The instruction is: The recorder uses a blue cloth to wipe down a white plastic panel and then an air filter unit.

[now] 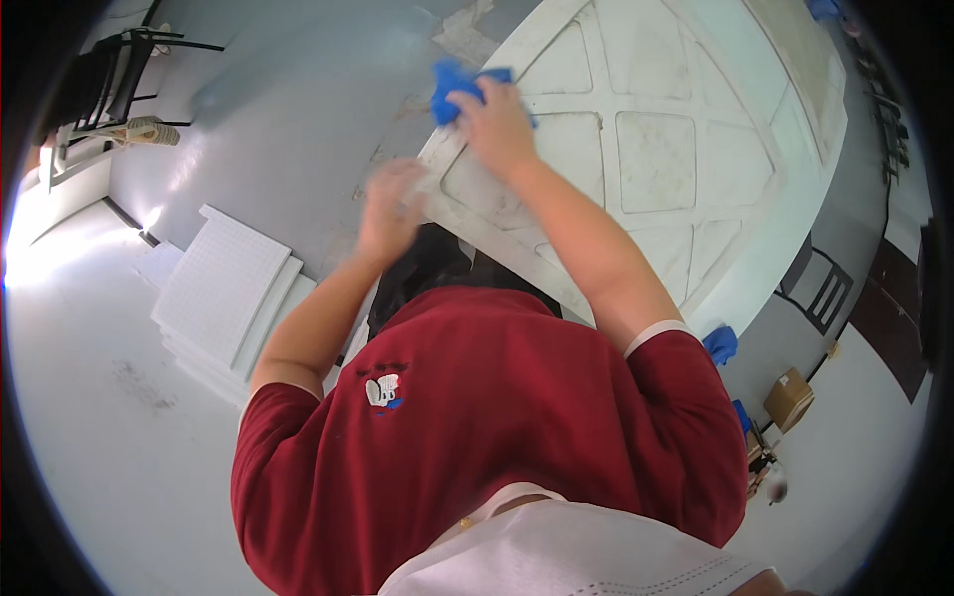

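Observation:
My right hand (494,127) grips a bunched blue cloth (452,87) at the far left corner of a large white panel (608,106). Part of the cloth hangs past the panel's edge, and a bit of it shows on the other side of my fingers. The panel has rounded recesses divided by ribs, with greyish smudges in them. Just off the panel's near left edge is my left hand (393,204). Motion blurs it, but its thumb and fingers look apart with nothing between them. Whether it touches the edge I cannot tell.
Several white sheets (234,283) lie stacked on the floor at left. Black chairs (124,74) stand at the far left. Another blue cloth (720,344) hangs at the panel's right near edge. A cardboard box (789,399) and a dark chair (827,288) are at right.

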`<state>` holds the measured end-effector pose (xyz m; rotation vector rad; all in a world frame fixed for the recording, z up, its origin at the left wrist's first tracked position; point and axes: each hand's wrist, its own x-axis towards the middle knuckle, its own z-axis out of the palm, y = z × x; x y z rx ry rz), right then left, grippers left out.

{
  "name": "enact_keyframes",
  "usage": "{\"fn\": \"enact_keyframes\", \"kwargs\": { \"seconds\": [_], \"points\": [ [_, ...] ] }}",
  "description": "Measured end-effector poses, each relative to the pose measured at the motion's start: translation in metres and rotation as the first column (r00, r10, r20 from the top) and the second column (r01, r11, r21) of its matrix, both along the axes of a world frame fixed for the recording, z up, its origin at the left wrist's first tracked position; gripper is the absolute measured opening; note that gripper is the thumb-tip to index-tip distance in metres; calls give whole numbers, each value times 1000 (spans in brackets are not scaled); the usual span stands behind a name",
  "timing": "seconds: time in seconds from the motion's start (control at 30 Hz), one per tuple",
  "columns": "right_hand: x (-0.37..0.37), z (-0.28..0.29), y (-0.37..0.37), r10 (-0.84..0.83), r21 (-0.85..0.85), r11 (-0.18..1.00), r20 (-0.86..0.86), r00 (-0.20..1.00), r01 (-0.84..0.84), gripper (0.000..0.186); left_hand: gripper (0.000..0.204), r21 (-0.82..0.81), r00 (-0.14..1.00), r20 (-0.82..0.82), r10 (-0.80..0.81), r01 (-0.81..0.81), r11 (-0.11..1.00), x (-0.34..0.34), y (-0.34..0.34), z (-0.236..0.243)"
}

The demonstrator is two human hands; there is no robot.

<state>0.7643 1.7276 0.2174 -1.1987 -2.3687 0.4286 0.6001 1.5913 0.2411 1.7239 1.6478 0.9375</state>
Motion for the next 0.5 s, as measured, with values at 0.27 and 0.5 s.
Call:
{"fn": "enact_keyframes", "kwargs": {
  "seconds": [0.27, 0.5],
  "points": [
    [-28, 0, -94, 260, -15, 965, -41, 965, -261, 30, 31, -228, 916, 21, 400, -386, 894, -82, -25, -8],
    [64, 15, -17, -429, 224, 898, 252, 867, 379, 27, 30, -189, 961, 62, 268, -253, 949, -70, -6, -4]
  ]
}}
